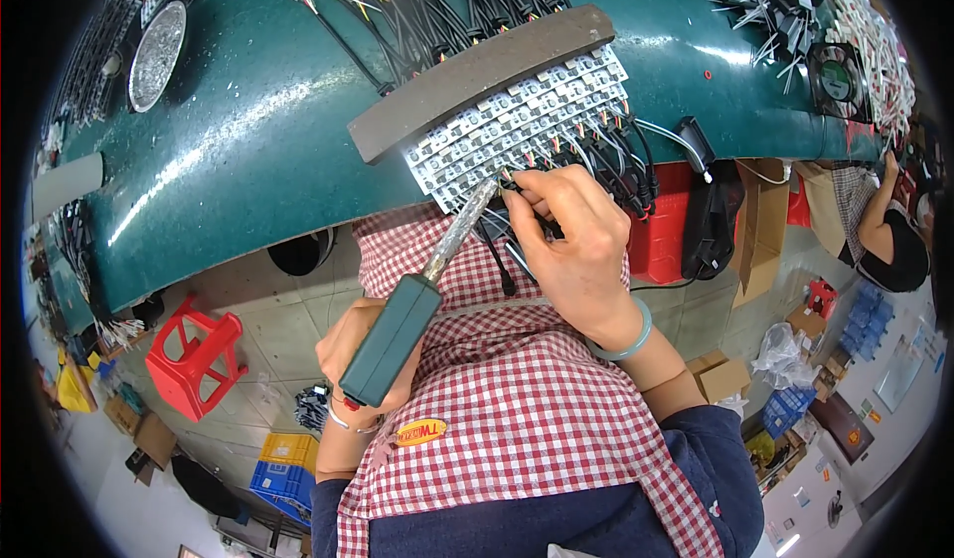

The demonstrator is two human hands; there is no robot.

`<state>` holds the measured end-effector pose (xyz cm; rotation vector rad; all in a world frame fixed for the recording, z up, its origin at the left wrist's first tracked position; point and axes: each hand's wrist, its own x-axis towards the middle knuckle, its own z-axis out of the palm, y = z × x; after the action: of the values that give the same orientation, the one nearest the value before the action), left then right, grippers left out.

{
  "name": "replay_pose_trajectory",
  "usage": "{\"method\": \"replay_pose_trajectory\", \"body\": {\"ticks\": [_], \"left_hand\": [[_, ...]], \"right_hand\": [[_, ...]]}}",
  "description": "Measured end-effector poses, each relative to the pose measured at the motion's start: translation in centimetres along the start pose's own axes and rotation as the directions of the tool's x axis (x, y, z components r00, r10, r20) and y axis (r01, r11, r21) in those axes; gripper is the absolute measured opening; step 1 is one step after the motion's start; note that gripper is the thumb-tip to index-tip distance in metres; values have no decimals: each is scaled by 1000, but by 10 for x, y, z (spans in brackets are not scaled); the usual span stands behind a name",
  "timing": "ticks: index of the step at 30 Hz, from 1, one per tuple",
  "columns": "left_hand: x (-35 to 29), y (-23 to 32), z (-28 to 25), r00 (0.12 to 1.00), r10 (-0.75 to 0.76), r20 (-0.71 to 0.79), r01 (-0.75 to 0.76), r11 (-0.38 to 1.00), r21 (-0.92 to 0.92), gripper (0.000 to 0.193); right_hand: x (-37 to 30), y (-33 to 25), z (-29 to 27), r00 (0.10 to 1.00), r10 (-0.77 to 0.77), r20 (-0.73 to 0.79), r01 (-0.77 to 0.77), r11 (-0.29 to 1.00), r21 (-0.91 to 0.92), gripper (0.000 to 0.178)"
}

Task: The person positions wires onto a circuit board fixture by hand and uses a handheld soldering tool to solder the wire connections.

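Observation:
My left hand [343,341] is wrapped around the dark green body of a gun-shaped hand tool [395,337]. The tool's long, silvery, foil-like barrel [462,230] slants up to the near edge of a block of small white circuit boards [517,126]. Beside that tip, my right hand [576,245] is closed in a pinch on a thin wire at the boards' edge; its fingers partly cover the spot. A dark brown curved bar [482,81] lies across the boards. Black cables [611,165] with connectors hang off their near side.
More black cables with stripped coloured ends [447,6] spread behind the bar on the green table [238,151]. A metal dish [157,56] stands at far left, a small fan [840,79] at right. A red stool [197,359] is on the floor; another person [889,245] sits at far right.

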<state>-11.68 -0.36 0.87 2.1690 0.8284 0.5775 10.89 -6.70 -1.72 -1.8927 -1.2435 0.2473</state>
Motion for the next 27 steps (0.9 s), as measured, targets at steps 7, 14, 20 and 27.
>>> {"method": "replay_pose_trajectory", "body": {"ticks": [7, 14, 20, 27], "left_hand": [[-32, -15, 2, 991, -60, -119, 60, 998, 3, 19], [-36, -19, 5, 987, -117, -112, 112, 992, -51, 23], [-35, -16, 5, 982, -155, -109, 149, 987, -63, 25], [-17, -6, 2, 994, 9, -108, -5, 999, 36, 25]], "right_hand": [[1, 0, 0, 1000, -6, -2, 6, 1000, -4, 19], [0, -1, 0, 1000, 13, -5, -13, 1000, 4, 16], [1, 1, -1, 998, 62, 11, -62, 993, 98, 13], [-2, -2, 4, 1000, 13, -9, -13, 1000, -14, 17]]}}
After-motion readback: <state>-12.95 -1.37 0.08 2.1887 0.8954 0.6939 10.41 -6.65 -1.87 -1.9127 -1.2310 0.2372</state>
